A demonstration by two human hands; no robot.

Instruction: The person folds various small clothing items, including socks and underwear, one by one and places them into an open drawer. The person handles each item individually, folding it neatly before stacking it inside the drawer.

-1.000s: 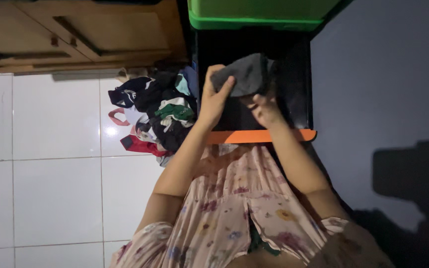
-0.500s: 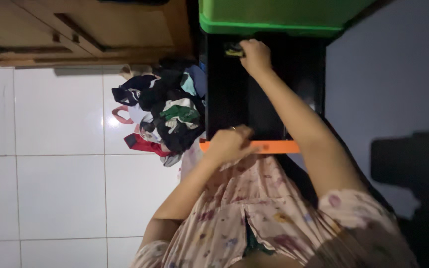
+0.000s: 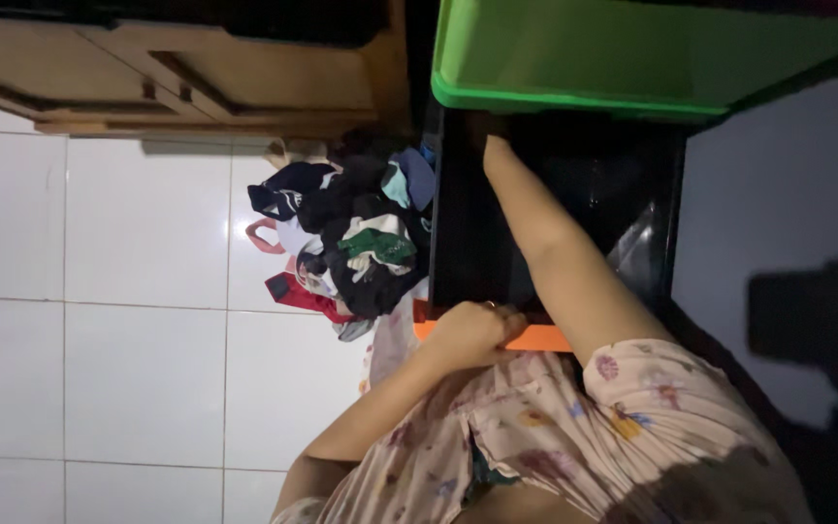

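My left hand (image 3: 472, 333) is closed over the orange front edge (image 3: 540, 338) of an open black drawer (image 3: 477, 243). My right arm reaches far into the drawer. Only the base of my right hand (image 3: 493, 150) shows before it disappears into the dark under the green drawer (image 3: 574, 58) above, so its fingers are hidden. The dark grey cloth seen earlier is out of sight.
A pile of mixed clothes (image 3: 351, 243) in black, white, green and red lies on the white tiled floor (image 3: 128, 320) to the left of the drawer. A wooden cabinet (image 3: 196, 68) stands at the upper left. A dark wall (image 3: 778, 194) is on the right.
Both hands held a dark grey cloth over the drawer. My left hand then moved to the orange front edge, and my right hand carried the cloth deep inside, out of sight.
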